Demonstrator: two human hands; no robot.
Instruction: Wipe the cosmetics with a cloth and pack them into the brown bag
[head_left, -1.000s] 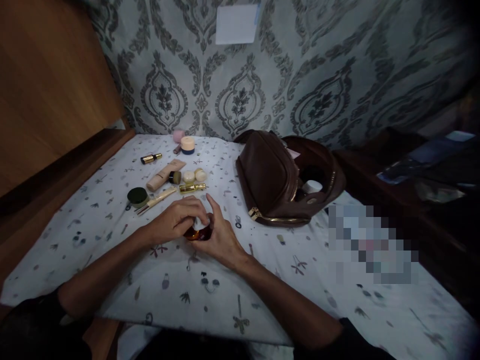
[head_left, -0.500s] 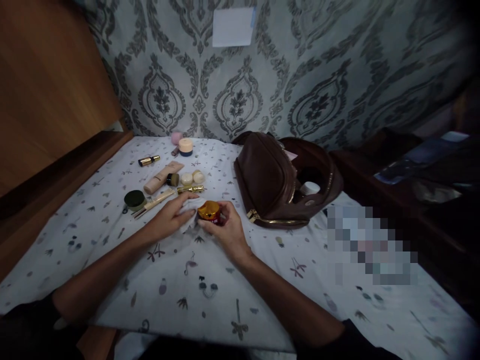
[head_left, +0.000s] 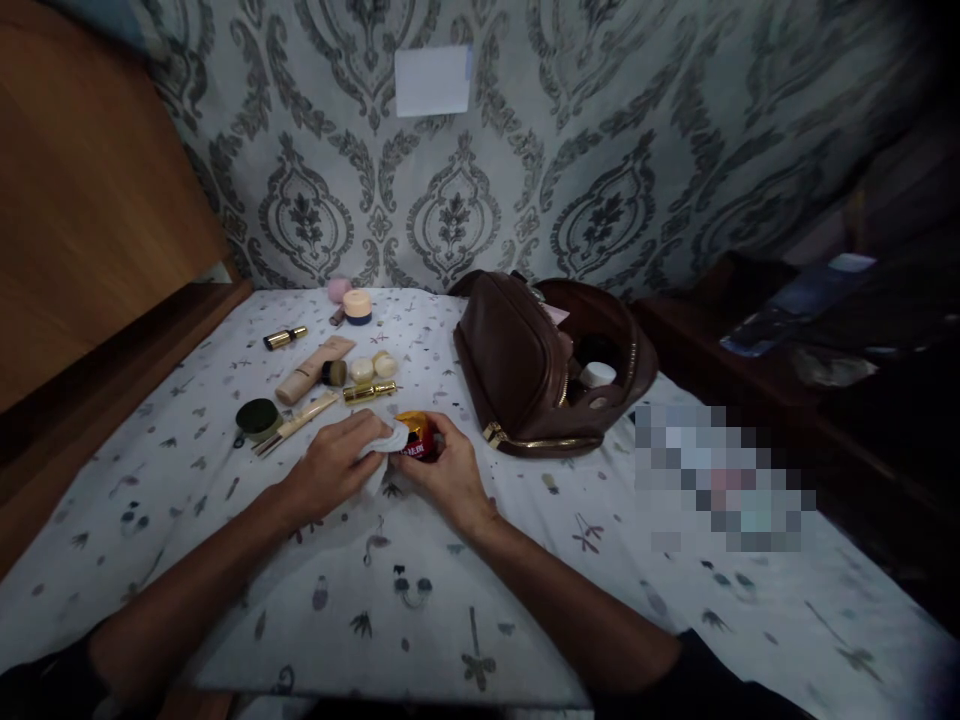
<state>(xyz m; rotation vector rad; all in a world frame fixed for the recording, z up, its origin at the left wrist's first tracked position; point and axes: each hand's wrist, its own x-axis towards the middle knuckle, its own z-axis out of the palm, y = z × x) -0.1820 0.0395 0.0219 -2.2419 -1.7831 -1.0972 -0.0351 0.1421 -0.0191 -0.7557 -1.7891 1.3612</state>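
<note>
Between my hands is a small red jar (head_left: 421, 446) with a gold top. My right hand (head_left: 459, 478) is wrapped round the jar's right side. A white tissue (head_left: 388, 441) is bunched in my left hand (head_left: 337, 463) and pressed against the jar's left side. Just beyond lie a gold tube (head_left: 370, 392), two cream-coloured round pots (head_left: 363, 371) and a small dark-and-gold jar (head_left: 334, 374). A beige squeeze tube (head_left: 313, 369), slim cream-coloured sticks (head_left: 301, 420) and a dark green round jar (head_left: 258, 419) rest left of them.
An open brown leather bag (head_left: 510, 350) stands on the right, a white-lidded item (head_left: 598, 375) inside it. Toward the wall are a peach-lidded jar (head_left: 358, 307), a pink round item (head_left: 339, 290) and a black-and-gold tube (head_left: 286, 338). A wooden panel (head_left: 97, 180) borders the left.
My left hand has closed up more round the tissue and pushes it against the jar's side. The jar has turned a little in my right hand, and the whole view has shifted slightly.
</note>
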